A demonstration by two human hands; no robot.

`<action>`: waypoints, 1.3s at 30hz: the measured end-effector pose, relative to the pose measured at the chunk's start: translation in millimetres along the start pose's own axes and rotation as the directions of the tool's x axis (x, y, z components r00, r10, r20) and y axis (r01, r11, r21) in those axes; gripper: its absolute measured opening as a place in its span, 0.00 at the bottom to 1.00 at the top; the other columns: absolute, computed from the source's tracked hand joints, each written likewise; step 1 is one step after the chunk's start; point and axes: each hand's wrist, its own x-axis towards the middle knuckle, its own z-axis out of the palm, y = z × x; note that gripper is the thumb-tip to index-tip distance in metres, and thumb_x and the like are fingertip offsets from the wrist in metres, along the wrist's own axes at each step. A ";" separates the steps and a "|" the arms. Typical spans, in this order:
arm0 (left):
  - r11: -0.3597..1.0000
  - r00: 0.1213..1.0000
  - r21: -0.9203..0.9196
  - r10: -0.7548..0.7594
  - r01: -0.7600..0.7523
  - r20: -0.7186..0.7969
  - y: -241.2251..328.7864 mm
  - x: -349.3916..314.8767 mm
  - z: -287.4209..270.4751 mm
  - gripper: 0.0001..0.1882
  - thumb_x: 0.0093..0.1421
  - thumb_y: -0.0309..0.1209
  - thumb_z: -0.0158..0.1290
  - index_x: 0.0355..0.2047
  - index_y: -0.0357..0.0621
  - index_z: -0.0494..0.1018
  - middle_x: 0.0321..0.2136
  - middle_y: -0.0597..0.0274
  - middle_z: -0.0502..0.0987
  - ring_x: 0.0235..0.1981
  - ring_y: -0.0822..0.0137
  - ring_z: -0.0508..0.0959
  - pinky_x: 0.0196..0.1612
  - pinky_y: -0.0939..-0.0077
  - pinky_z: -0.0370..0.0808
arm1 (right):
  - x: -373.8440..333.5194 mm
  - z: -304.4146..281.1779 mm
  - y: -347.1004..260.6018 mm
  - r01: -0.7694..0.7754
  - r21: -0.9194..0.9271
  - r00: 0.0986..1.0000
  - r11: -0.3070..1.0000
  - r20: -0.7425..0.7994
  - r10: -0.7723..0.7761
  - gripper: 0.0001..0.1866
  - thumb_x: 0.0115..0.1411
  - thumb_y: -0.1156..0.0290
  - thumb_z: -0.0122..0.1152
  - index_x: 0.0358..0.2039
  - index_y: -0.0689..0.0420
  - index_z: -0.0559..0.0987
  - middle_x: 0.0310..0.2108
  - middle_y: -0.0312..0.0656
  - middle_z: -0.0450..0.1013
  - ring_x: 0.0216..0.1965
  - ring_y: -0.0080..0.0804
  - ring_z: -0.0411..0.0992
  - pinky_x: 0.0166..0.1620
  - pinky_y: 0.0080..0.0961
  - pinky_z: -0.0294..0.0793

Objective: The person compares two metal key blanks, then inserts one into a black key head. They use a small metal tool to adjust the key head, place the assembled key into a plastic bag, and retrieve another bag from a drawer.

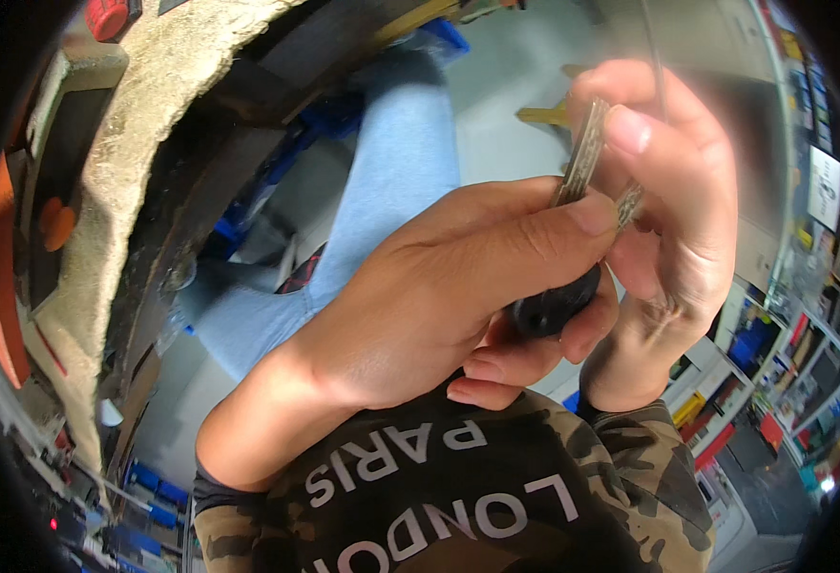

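Observation:
My left hand (458, 267) is closed around the black head (558, 307) of a key, with the thumb pressed over the top. From under this thumb a flat, grooved metal key blade (584, 153) points up and away. A second, shorter piece of grooved metal (629, 204), which looks like another key blade, shows just right of the thumb tip. My right hand (692, 181) is curled in from the right, thumb and forefinger pinching the far end of the longer blade. Its other fingers are partly hidden behind the blades.
On the left runs a workbench with a rough, pale edge (119, 181), bearing a red object (107, 17) and a curved orange piece (2, 277). My legs in light blue jeans (396, 134) are below. Blue bins (157, 492) stand lower left; crowded shelves (821, 382) line the right.

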 end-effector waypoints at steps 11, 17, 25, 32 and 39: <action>0.964 0.991 0.231 0.118 -0.131 0.069 -1.9 -30.8 6.5 0.20 0.60 0.40 0.38 0.34 0.29 0.64 0.15 0.61 0.62 0.07 0.83 0.50 0.09 0.90 0.45 | -32.6 3.6 -19.0 0.242 -0.081 0.966 0.967 0.114 -0.232 0.13 0.46 0.70 0.54 0.31 0.64 0.68 0.27 0.42 0.64 0.10 0.12 0.55 0.09 0.06 0.51; 0.929 0.980 0.314 0.186 -0.197 0.066 -7.6 -39.2 5.1 0.18 0.59 0.38 0.39 0.32 0.31 0.65 0.17 0.63 0.63 0.09 0.83 0.51 0.10 0.90 0.46 | -26.1 -2.5 -3.2 0.251 0.040 0.956 0.967 0.147 -0.254 0.11 0.47 0.73 0.53 0.31 0.64 0.68 0.27 0.44 0.63 0.08 0.13 0.55 0.08 0.06 0.53; 0.949 0.987 0.271 0.150 -0.161 0.061 -10.0 -40.4 9.6 0.18 0.58 0.39 0.40 0.32 0.31 0.65 0.18 0.63 0.64 0.09 0.84 0.52 0.10 0.90 0.47 | -41.4 7.2 -20.1 0.243 -0.053 0.948 0.968 0.223 -0.226 0.11 0.48 0.74 0.52 0.32 0.65 0.68 0.29 0.45 0.63 0.07 0.13 0.56 0.07 0.06 0.53; 0.955 0.989 0.258 0.142 -0.147 0.038 -11.5 -41.9 14.7 0.18 0.58 0.39 0.39 0.32 0.31 0.65 0.18 0.63 0.64 0.09 0.83 0.52 0.10 0.90 0.46 | -34.3 2.3 -13.6 0.238 0.045 0.949 0.970 0.203 -0.242 0.11 0.48 0.73 0.51 0.31 0.67 0.68 0.29 0.46 0.63 0.07 0.13 0.55 0.07 0.07 0.52; 0.881 0.970 0.412 0.240 -0.234 0.037 -14.5 -41.6 10.0 0.17 0.58 0.38 0.40 0.32 0.32 0.65 0.18 0.65 0.65 0.10 0.83 0.54 0.11 0.91 0.48 | -40.9 6.4 -24.0 0.283 -0.076 0.928 0.956 0.273 -0.253 0.14 0.49 0.70 0.51 0.33 0.68 0.68 0.28 0.46 0.63 0.07 0.13 0.55 0.08 0.07 0.53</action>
